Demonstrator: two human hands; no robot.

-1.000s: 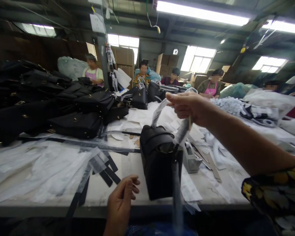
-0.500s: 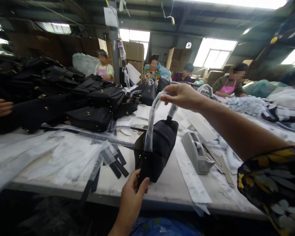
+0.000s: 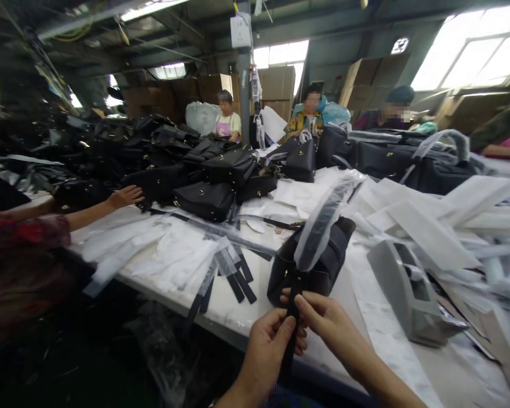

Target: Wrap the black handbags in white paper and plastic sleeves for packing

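A small black handbag (image 3: 323,266) lies on its side on the white table (image 3: 365,317), near the front edge. Its handle (image 3: 323,224) is wrapped in clear plastic and sticks up to the right. A black strap (image 3: 292,317) hangs from the bag's near end. My left hand (image 3: 267,348) is closed around that strap from the left. My right hand (image 3: 323,314) pinches the same strap just above it, fingers pressed together.
A grey tape dispenser (image 3: 408,294) stands right of the bag. Loose black straps (image 3: 238,280) and plastic sheets (image 3: 165,249) lie to the left. A pile of black bags (image 3: 204,170) fills the back left. A co-worker's hand (image 3: 125,196) reaches in from the left; other people sit beyond.
My right hand let go of the wrapped handle and came down to the strap beside my left hand. The bag now lies on the table. The view swung left.
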